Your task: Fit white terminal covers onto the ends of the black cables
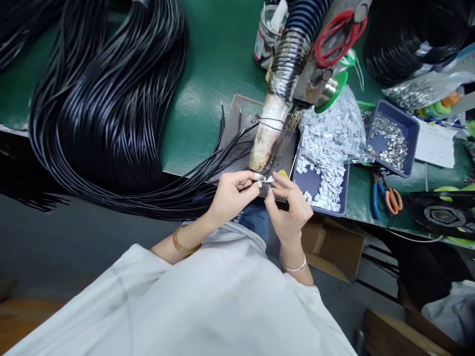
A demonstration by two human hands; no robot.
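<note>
My left hand [237,192] is closed, its thumb and fingers pinching the end of a black cable near the table's front edge. Facing it, my right hand [288,202] pinches a small pale tab [270,180] right beside the cable end. Whether tab and cable touch is too small to tell. Several black cables [208,170] run from the left toward my hands. Just above them ends a ribbed hose [272,118] with a stained white nozzle. On the right, a blue tray [345,198] holds many pale tabs like the pinched one.
A thick bundle of black cables [111,99] covers the left of the green table [211,54]. Farther right are a second tray [413,148] of small metal parts, pliers [376,198], red-handled scissors [339,37] and a jar [260,47]. A cardboard box [334,247] stands below the edge.
</note>
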